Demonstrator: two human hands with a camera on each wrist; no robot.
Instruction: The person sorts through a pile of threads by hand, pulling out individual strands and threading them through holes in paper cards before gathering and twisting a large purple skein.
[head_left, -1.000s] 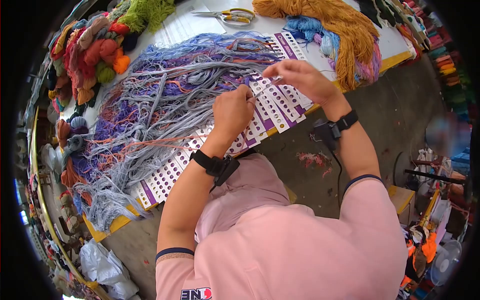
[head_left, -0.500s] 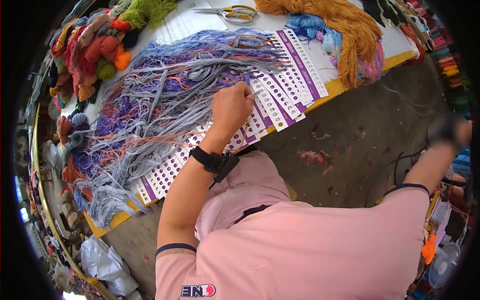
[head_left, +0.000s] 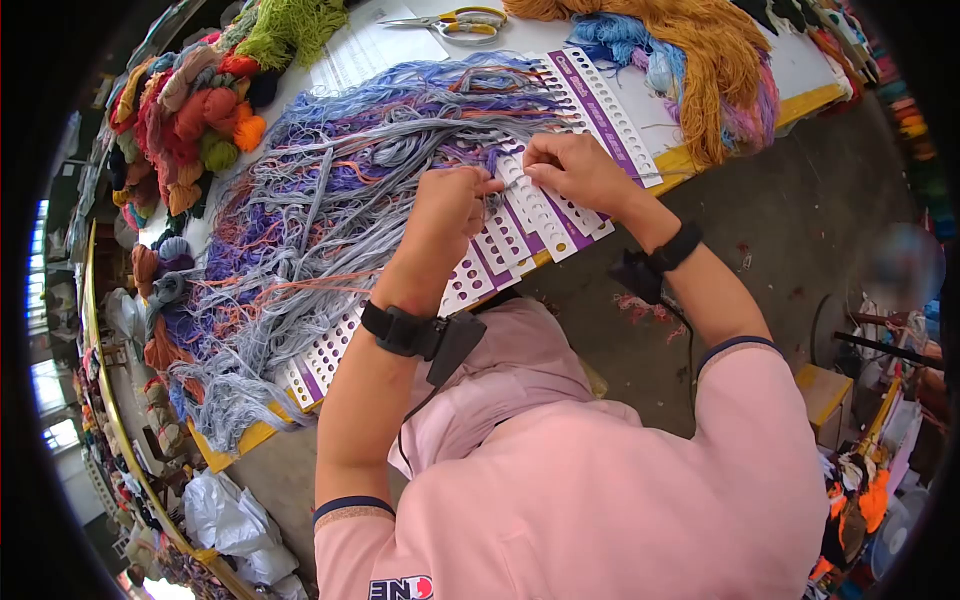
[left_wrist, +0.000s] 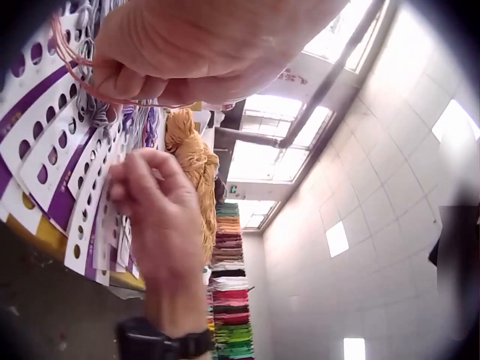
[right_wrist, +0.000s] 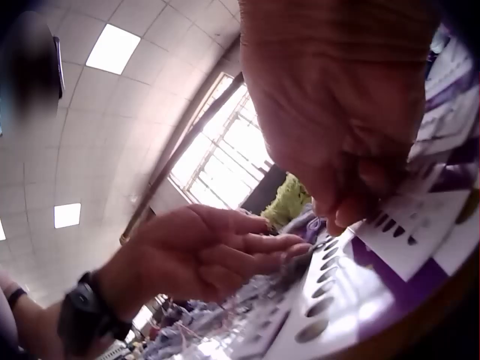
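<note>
Big white table (head_left: pixel 785 70) with a yellow edge, and it is buried, folks. Most of it lies under a sprawling tangle of threads (head_left: pixel 330 200), grey, blue and purple with orange strands running through. At the far right end sits a fat hank of orange yarn (head_left: pixel 690 50), spilling over the edge. Over on the left edge there's a heap of skeins (head_left: pixel 190 110) in reds, oranges and greens.

Along the near edge runs a fanned row of punched cards (head_left: pixel 590 100), white with purple stripes and lines of holes, and the tangle hangs from them across the table. That's where the action is: both hands meet over the cards near the middle of the row, almost touching.

The left hand (head_left: pixel 448 205) is curled in tight, fingers folded at the card holes, and the left wrist view shows a salmon thread (left_wrist: pixel 71 64) looped under those fingers, so it grips that strand right against the card. The right hand (head_left: pixel 575 170) has its fingertips bunched down on a card just beside it. Whether they pinch the card or only press on it, I cannot tell.

Yellow-handled scissors (head_left: pixel 450 20) lie on the far side, well apart from both hands
</note>
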